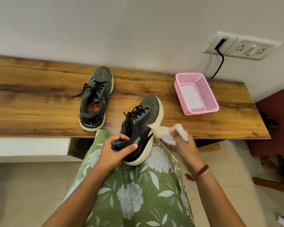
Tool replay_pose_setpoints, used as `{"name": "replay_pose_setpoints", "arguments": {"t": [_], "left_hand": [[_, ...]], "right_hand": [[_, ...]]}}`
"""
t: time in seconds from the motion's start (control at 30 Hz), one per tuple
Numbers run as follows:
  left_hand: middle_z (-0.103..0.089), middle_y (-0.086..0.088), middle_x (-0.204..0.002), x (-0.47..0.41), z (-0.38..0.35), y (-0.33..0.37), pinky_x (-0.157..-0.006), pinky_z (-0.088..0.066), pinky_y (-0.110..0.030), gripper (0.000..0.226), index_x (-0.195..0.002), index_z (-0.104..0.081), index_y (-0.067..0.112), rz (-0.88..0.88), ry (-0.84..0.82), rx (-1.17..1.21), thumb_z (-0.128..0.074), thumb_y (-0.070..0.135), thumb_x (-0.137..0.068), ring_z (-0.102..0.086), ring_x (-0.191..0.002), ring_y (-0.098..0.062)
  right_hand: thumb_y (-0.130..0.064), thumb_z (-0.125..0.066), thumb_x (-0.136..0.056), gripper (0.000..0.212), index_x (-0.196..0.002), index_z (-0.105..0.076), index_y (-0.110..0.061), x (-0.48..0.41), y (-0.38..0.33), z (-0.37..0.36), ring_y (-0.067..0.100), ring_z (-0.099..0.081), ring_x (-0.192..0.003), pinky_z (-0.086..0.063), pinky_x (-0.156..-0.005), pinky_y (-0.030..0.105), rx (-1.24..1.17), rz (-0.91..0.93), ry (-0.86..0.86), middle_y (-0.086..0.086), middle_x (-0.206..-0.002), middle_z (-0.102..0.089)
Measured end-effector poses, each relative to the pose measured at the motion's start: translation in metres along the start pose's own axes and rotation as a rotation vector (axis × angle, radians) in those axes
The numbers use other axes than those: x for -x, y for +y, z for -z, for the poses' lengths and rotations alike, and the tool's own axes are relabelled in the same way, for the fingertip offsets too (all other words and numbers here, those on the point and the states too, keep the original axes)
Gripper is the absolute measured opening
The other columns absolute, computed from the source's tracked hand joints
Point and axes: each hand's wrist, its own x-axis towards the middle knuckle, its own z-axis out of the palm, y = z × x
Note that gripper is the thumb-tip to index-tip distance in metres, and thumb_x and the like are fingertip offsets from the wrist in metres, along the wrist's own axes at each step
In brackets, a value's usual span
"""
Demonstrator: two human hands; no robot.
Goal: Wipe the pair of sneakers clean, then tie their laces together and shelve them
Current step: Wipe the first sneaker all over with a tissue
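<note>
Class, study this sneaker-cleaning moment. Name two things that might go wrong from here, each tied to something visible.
The left hand grips the held sneaker only at its heel; hard strokes of the wipe in the right hand might twist it loose. The other sneaker sits near the table edge; a knock might drop it.

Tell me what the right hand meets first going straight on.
Likely the held sneaker, at its pale sole edge; the right hand points its white wipe there, though blur hides any gap.
</note>
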Motion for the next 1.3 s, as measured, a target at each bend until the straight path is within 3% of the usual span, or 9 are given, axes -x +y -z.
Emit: {"name": "replay_pose_setpoints", "arguments": {"t": [0.1,0.3,0.4,0.57,0.77,0.93,1.03,1.17,1.3], "left_hand": [[-0.069,0.005,-0.078,0.000,-0.001,0.000,-0.065,-0.050,-0.016,0.035,-0.086,-0.062,0.005,0.002,-0.011,0.025,-0.082,0.019,-0.062,-0.065,-0.074,-0.006],[-0.068,-0.008,-0.101,0.001,0.001,0.000,-0.078,-0.056,-0.029,0.054,-0.099,-0.052,0.009,0.003,-0.016,0.098,-0.082,0.027,-0.058,-0.068,-0.094,-0.020],[-0.070,-0.003,-0.101,0.001,0.001,0.000,-0.077,-0.056,-0.028,0.053,-0.103,-0.049,0.009,0.011,-0.020,0.105,-0.082,0.014,-0.062,-0.069,-0.094,-0.019],[-0.073,0.007,-0.097,0.004,-0.003,0.003,-0.075,-0.055,-0.024,0.063,-0.114,-0.044,0.024,0.032,0.005,0.127,-0.082,0.003,-0.069,-0.070,-0.092,-0.015],[-0.066,0.003,-0.106,0.002,-0.003,0.002,-0.074,-0.053,-0.017,0.064,-0.120,-0.044,0.026,0.015,0.051,0.137,-0.077,-0.002,-0.073,-0.068,-0.091,-0.004],[-0.065,-0.003,-0.113,-0.001,-0.001,0.002,-0.076,-0.053,-0.019,0.067,-0.117,-0.045,0.031,0.036,0.036,0.163,-0.085,0.012,-0.066,-0.068,-0.097,-0.009],[-0.065,-0.001,-0.109,-0.002,-0.004,0.003,-0.074,-0.051,-0.015,0.058,-0.117,-0.046,0.025,0.030,0.071,0.176,-0.075,0.000,-0.075,-0.067,-0.090,-0.002],[-0.065,0.001,-0.104,-0.004,-0.002,0.003,-0.074,-0.053,-0.017,0.054,-0.120,-0.046,0.019,0.060,0.117,0.270,-0.070,-0.005,-0.078,-0.068,-0.086,-0.002],[-0.065,-0.003,-0.109,-0.010,-0.003,-0.001,-0.076,-0.053,-0.020,0.058,-0.120,-0.050,0.019,0.091,0.159,0.403,-0.078,0.005,-0.072,-0.068,-0.093,-0.008]], "right_hand": [[-0.025,-0.048,-0.096,0.023,-0.102,-0.062,-0.008,-0.047,-0.016,0.007,0.017,-0.059,-0.077,-0.043,-0.058,0.019,0.208,0.202,0.345,0.001,-0.083,-0.062],[-0.004,-0.049,-0.093,0.021,-0.107,-0.063,0.003,-0.069,0.013,-0.035,0.022,-0.059,-0.088,-0.035,-0.065,0.016,0.658,0.333,0.174,0.015,-0.100,-0.065],[-0.004,-0.049,-0.092,0.020,-0.104,-0.064,0.003,-0.053,0.021,-0.039,0.024,-0.059,-0.084,-0.033,-0.061,0.011,0.656,0.377,0.216,0.017,-0.097,-0.065],[-0.001,-0.049,-0.089,0.022,-0.104,-0.063,0.005,-0.021,0.024,-0.046,0.035,-0.062,-0.086,-0.040,-0.068,0.027,0.688,0.355,0.164,0.021,-0.096,-0.066],[-0.026,-0.039,-0.088,0.038,-0.106,-0.065,-0.005,0.033,0.026,-0.063,0.030,-0.063,-0.085,-0.044,-0.071,0.029,0.724,0.440,0.064,0.014,-0.095,-0.067],[-0.017,-0.068,-0.076,0.053,-0.126,-0.057,-0.003,0.071,0.039,-0.072,0.026,-0.062,-0.108,-0.050,-0.086,0.029,1.037,0.446,-0.107,0.014,-0.125,-0.060],[-0.013,-0.087,-0.049,0.068,-0.113,-0.066,-0.002,0.072,0.048,-0.064,0.022,-0.066,-0.102,-0.054,-0.080,0.028,1.207,0.546,-0.090,0.012,-0.113,-0.067],[0.001,-0.073,-0.073,0.047,-0.118,-0.060,0.005,0.031,0.024,-0.039,0.034,-0.059,-0.110,-0.053,-0.087,0.047,1.037,0.524,0.111,0.022,-0.124,-0.058],[-0.009,-0.052,-0.091,0.033,-0.122,-0.055,0.000,-0.020,-0.002,-0.048,0.033,-0.055,-0.111,-0.045,-0.094,0.040,0.939,0.472,0.110,0.018,-0.124,-0.056]]}}
